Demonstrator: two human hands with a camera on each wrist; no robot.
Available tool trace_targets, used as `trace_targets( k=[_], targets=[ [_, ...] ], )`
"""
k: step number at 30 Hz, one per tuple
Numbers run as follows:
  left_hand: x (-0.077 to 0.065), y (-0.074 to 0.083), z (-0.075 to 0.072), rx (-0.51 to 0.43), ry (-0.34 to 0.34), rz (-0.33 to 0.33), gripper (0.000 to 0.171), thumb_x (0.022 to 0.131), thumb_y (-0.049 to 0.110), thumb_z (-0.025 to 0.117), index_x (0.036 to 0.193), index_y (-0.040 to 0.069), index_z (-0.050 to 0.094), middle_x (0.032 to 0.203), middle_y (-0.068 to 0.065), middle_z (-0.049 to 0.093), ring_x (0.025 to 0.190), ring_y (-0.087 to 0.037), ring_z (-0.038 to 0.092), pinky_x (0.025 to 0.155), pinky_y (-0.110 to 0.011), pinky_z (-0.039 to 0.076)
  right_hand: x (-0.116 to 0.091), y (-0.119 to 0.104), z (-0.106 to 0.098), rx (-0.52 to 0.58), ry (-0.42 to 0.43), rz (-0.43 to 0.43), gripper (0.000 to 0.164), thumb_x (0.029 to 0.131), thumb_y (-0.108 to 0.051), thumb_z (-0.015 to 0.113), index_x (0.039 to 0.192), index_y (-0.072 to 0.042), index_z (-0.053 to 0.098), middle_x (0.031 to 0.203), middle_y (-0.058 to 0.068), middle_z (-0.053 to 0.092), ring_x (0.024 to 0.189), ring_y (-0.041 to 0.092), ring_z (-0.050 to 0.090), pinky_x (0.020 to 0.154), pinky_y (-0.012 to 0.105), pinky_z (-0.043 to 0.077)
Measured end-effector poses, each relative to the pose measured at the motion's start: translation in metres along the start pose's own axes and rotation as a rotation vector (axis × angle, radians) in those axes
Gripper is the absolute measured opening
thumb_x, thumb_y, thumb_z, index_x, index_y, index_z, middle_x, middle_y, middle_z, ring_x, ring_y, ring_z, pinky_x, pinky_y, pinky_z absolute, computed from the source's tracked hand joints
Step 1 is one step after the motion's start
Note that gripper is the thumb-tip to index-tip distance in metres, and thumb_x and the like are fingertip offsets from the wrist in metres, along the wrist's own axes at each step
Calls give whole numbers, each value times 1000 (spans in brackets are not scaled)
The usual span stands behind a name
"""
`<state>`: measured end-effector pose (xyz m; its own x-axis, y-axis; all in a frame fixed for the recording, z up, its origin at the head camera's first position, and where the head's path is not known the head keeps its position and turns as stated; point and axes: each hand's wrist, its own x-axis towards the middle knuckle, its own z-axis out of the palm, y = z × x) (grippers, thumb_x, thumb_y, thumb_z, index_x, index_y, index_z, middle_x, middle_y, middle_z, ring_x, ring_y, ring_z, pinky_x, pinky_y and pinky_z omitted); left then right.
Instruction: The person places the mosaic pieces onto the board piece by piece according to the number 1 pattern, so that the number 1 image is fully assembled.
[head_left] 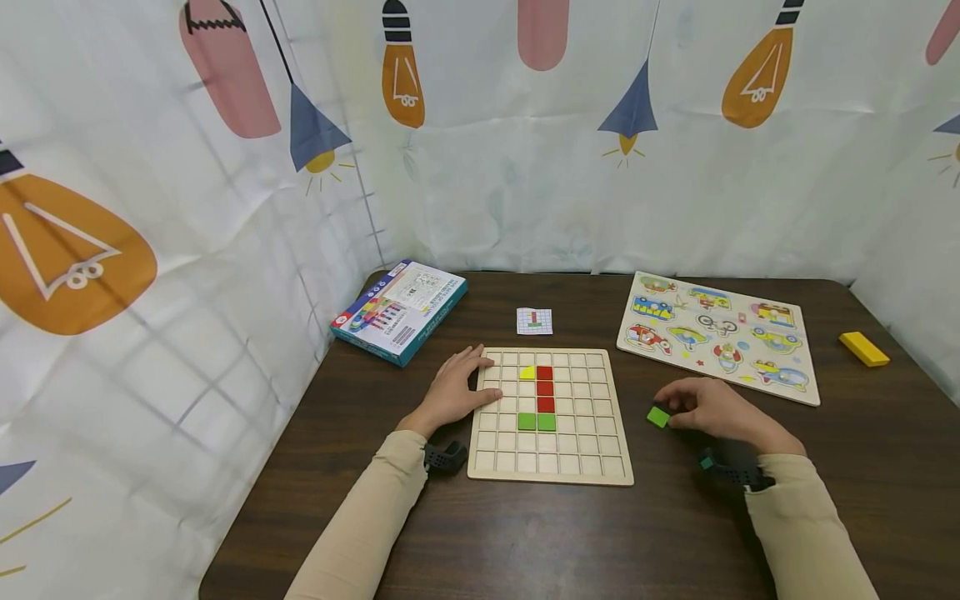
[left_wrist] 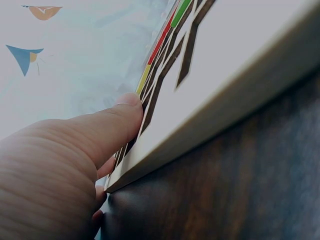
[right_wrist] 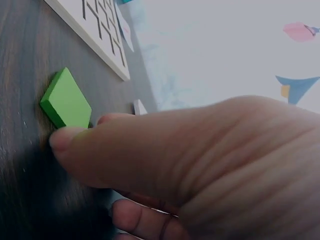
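A pale wooden grid board (head_left: 588, 466) lies on the table. Set in its cells are a yellow piece with a rounded corner (head_left: 527, 372), a column of red squares (head_left: 545, 389) and two green squares (head_left: 527, 422). My left hand (head_left: 450, 392) rests on the board's left edge, thumb on the grid; its other fingertips are partly hidden in the left wrist view. Right of the board, my right hand (head_left: 708, 410) pinches a loose green square tile (right_wrist: 67, 102) by one corner, at or just above the tabletop. The index fingertip is mostly hidden behind the thumb.
Behind the board lies a small pattern card (head_left: 534, 322). A boxed game (head_left: 401, 310) is at the back left, a picture puzzle board (head_left: 716, 337) at the back right. A yellow block (head_left: 864, 349) sits near the table's right edge. Printed curtains surround the table.
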<state>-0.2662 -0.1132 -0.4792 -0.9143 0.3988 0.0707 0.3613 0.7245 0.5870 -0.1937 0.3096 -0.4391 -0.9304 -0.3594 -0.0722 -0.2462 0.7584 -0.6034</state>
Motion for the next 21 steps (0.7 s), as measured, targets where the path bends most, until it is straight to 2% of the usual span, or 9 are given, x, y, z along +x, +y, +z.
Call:
trace_targets(
  k=[12,21],
  targets=[
    [0,-1,0,-2,7,3,61,87,46,72,138,16,55,159,-2,28,149,-23,18,121,-47,10,5,-3,5,-31,15,-16,26,83,-15,77,108,-11,71,86,-2,59,69,8,49,58,25,44],
    [0,-1,1,-6,3,4,62,87,46,71,139,16,54,160,-2,27,149,-23,17,122,-46,10,11,-5,11,-56,73,20,21,84,-20,77,102,-12,70,83,-3,58,67,11,48,58,25,41]
  ],
)
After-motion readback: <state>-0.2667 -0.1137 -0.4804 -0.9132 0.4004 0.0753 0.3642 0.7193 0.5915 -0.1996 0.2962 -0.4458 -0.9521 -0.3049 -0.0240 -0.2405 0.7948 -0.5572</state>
